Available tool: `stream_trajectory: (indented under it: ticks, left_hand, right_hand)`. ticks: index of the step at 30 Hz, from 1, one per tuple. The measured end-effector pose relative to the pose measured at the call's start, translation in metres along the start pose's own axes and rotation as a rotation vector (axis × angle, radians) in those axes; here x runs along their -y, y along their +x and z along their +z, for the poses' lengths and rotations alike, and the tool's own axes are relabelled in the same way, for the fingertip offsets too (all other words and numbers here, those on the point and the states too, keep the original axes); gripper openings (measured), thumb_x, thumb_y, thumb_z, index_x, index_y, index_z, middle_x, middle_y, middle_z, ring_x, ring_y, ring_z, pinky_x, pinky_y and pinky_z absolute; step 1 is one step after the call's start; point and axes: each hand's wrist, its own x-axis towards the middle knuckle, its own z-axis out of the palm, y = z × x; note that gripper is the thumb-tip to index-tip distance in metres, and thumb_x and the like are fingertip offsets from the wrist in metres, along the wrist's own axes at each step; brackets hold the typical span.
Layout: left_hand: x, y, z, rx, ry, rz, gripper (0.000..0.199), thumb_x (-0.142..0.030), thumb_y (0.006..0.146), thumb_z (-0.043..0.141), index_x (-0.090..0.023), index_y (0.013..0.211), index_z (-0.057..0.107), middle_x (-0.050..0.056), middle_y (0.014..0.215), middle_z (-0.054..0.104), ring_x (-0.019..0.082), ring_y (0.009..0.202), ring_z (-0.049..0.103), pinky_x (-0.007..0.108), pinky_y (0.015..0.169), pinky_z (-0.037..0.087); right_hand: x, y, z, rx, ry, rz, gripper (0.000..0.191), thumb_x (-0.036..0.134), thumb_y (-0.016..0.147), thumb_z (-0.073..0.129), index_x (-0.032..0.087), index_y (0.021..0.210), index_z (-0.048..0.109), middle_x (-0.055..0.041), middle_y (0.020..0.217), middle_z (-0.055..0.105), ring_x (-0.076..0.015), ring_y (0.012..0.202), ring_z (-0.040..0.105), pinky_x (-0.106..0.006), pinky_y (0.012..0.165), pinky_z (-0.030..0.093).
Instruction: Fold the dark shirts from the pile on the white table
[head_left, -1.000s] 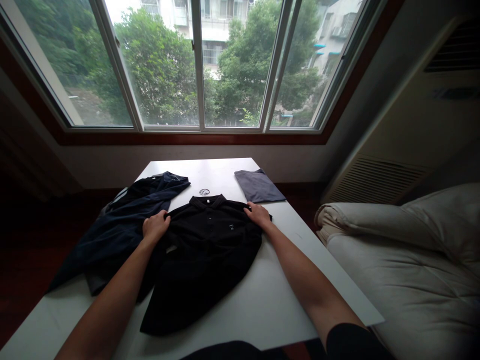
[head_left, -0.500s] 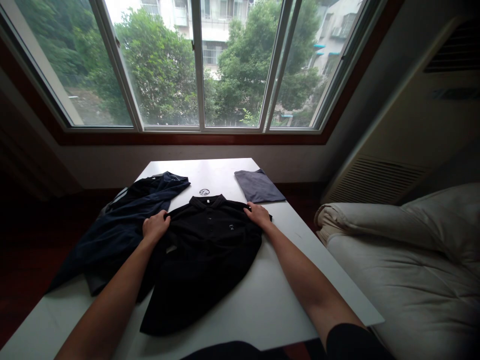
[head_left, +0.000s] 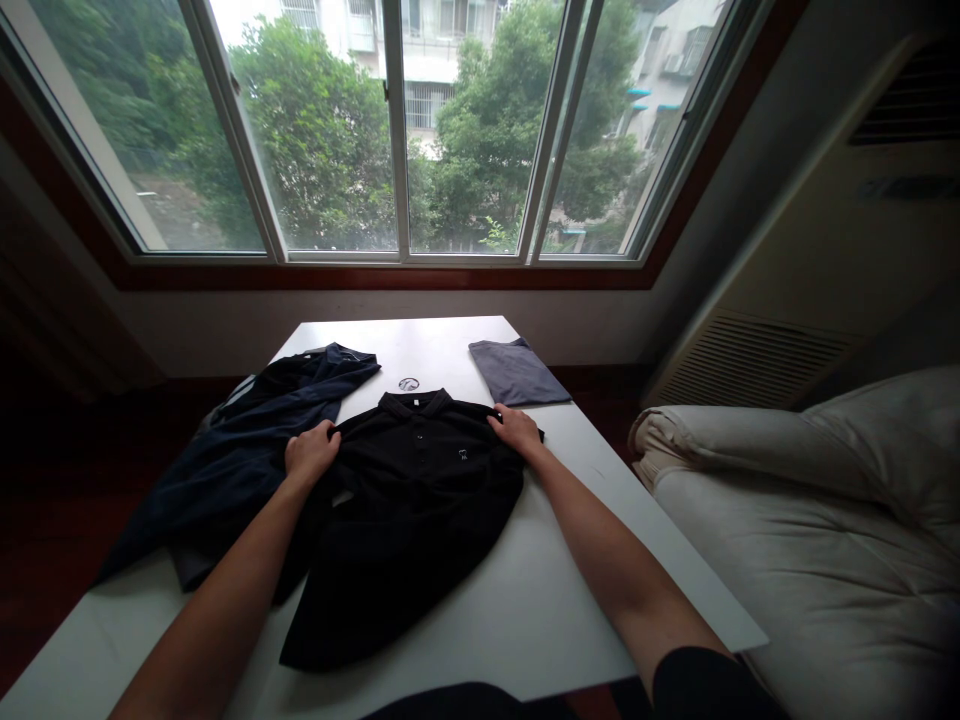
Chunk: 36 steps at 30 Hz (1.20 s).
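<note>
In the head view, a black polo shirt [head_left: 420, 500] lies front side up in the middle of the white table [head_left: 585, 570], its collar [head_left: 416, 403] toward the window [head_left: 465, 130] and its hem slanting toward the person. The left hand [head_left: 313, 452] pinches cloth at one shoulder between thumb and fingers; the right hand [head_left: 517, 430] pinches the other shoulder likewise. To spread the shirt well, an even, light pull outward seems best, with the shoulders level, the collar centred and the creased, skewed lower body smoothed straight afterwards. Counted, there are two hands, one polo shirt with two visible buttons and one chest logo [head_left: 463, 454], one folded grey garment [head_left: 519, 372] at the table's far right, one round emblem [head_left: 409, 384] beyond the collar, and one dark clothes heap [head_left: 247, 470] at left, whose separate pieces are too shadowed to count.
</note>
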Motion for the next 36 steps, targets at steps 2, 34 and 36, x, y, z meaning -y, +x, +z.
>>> stream_trajectory:
  ticks: [2,34,36]
  left_hand:
    - [-0.0002,-0.0001,-0.0003,-0.002,-0.001,0.002,0.041,-0.047,0.099,0.041,-0.027,0.123,0.067,0.011,0.111,0.078,0.033,0.108,0.071,0.043,0.095,0.046]
    - [0.0012,0.0007,0.0013,-0.007,0.002,0.008,0.04,-0.048,0.099,0.041,-0.027,0.122,0.067,0.011,0.109,0.078,0.033,0.105,0.072,0.042,0.093,0.046]
    - [0.0015,0.0009,0.0016,-0.008,0.004,0.009,0.04,-0.048,0.099,0.042,-0.027,0.122,0.067,0.011,0.109,0.078,0.033,0.105,0.072,0.042,0.093,0.046]
  right_hand:
    - [-0.0004,0.0005,0.0007,0.002,0.002,0.003,0.041,0.053,0.104,0.049,0.027,0.131,0.064,-0.0114,0.119,0.075,-0.0273,0.11,0.07,-0.033,0.088,0.048]
    - [-0.0024,0.0029,0.0045,-0.007,0.009,-0.006,0.041,0.053,0.104,0.049,0.027,0.131,0.064,-0.0115,0.12,0.074,-0.0274,0.109,0.069,-0.033,0.088,0.047]
    - [-0.0024,0.0028,0.0042,-0.005,0.01,-0.006,0.041,0.053,0.104,0.049,0.026,0.131,0.064,-0.0116,0.12,0.075,-0.0274,0.109,0.069,-0.033,0.088,0.047]
